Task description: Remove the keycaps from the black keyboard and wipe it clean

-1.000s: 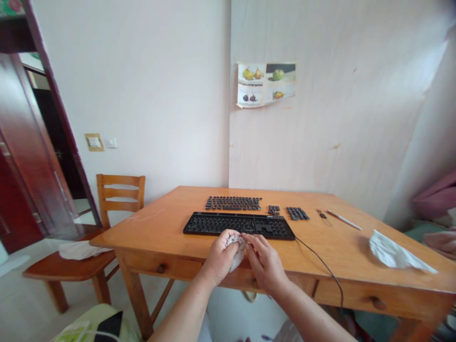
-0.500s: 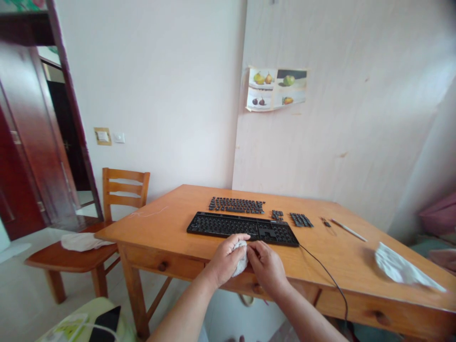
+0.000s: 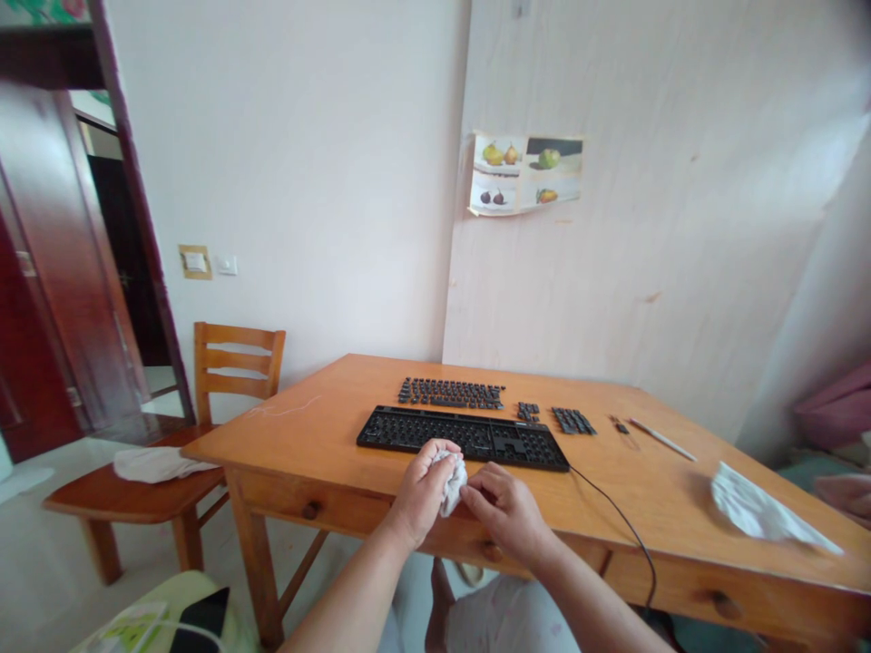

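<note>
My left hand (image 3: 420,491) is closed round a crumpled white cloth (image 3: 452,481) just in front of a black keyboard (image 3: 463,435) with its keys removed. My right hand (image 3: 507,512) pinches the cloth's lower edge from the right. Both hands hover over the near edge of the wooden table (image 3: 319,435). Rows of loose black keycaps (image 3: 450,393) lie behind the keyboard, with two smaller groups of keycaps (image 3: 572,420) to their right.
A white tissue (image 3: 762,512) lies at the table's right end. A thin white stick (image 3: 661,438) and a small tool (image 3: 618,423) rest near the far right. The keyboard cable (image 3: 616,512) runs off the front edge. A wooden chair (image 3: 170,453) with a white cloth stands left.
Both hands have kneaded the cloth; the right hand shifted slightly lower and now pinches its edge. The view swung a little to the left.
</note>
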Demonstrator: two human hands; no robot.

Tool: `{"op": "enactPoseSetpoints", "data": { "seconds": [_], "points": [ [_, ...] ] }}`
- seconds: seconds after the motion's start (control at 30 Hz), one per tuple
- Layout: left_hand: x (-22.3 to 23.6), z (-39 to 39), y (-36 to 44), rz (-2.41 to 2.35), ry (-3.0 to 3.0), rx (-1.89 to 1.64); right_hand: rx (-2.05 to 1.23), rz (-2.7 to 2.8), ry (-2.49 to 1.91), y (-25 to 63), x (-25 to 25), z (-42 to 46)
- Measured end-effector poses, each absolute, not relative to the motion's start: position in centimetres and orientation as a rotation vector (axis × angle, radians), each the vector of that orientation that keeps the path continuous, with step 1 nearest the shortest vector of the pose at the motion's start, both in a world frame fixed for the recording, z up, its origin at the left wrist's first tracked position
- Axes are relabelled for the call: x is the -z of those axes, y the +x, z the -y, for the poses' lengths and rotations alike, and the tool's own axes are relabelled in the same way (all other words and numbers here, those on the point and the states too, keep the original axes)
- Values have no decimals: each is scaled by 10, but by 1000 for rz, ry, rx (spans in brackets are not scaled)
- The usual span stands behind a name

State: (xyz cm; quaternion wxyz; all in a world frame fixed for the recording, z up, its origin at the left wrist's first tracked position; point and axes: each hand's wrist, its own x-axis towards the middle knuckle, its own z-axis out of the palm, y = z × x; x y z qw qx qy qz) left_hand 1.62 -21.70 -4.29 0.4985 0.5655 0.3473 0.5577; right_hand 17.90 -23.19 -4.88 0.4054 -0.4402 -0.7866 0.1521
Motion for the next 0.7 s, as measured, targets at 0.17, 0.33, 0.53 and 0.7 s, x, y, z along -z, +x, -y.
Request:
{"op": "enactPoseSetpoints", "data": {
  "seconds": [0.17, 0.33, 0.53, 0.7],
  "points": [
    [46, 213, 14, -870, 1421, -1378, -459, 1839, -1075, 182, 55, 224],
    [45, 212, 13, -964, 1659, -1375, -499, 1678, -1018, 184, 57, 221],
    [44, 217, 17, -996, 1912, -1312, -630, 1582, -990, 186, 60, 219],
    [45, 218, 23, -1055, 2069, -1262, -706, 1523, -988, 190, 61, 221]
  ]
}}
